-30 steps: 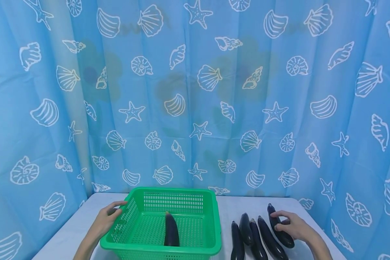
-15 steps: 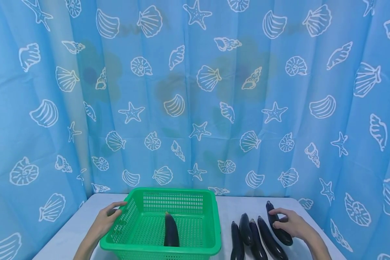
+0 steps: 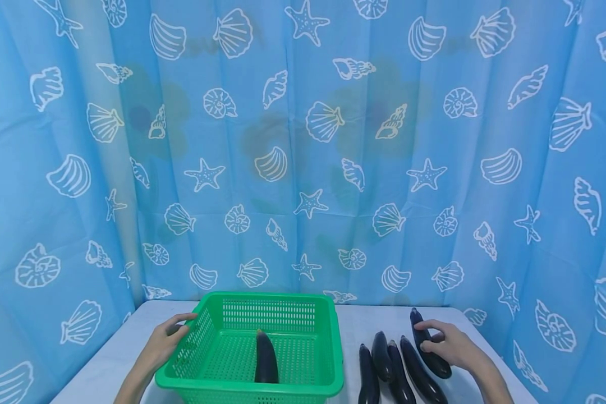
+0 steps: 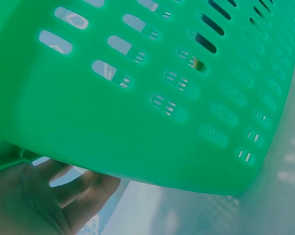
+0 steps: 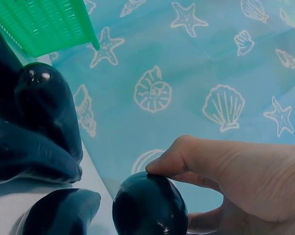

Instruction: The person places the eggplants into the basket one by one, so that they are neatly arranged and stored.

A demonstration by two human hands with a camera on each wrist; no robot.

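At the left rim of a green plastic basket (image 3: 328, 345), my left hand (image 3: 157, 347) touches the rim from outside with extended fingers and thumb. The left wrist view shows its fingers (image 4: 91, 196) partly hidden behind the basket's corner. On the right, my right hand (image 3: 454, 345) pinches a dark, glossy eggplant (image 3: 436, 363) between thumb and fingers. In the right wrist view the held eggplant (image 5: 147, 205) faces the camera end-on, thumb on top. Another eggplant (image 3: 266, 359) lies inside the basket. Left of the right hand, several eggplants (image 3: 382, 356) lie close together on the white table.
The white table (image 3: 350, 320) carries the basket at its centre-left, with the loose eggplants to the basket's right. A blue curtain (image 3: 303, 168) with white shell and starfish prints stands behind the table and along both sides.
My right hand and the eggplant it pinches have shifted slightly left and away from me, apart from the neighbouring eggplants. The left hand and basket hold still.
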